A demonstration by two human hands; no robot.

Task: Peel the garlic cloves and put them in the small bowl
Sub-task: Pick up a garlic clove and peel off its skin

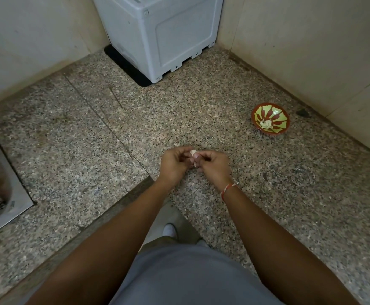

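Pinching a garlic clove (193, 152) between both hands.

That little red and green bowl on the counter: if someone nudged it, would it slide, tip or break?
The small bowl flares wide above what looks like a narrow base, so a push on the rim might tip it. It holds only a little garlic, so it is probably light and would slide on the smooth stone counter. Its glossy surface could be ceramic or plastic, so treat it as breakable.
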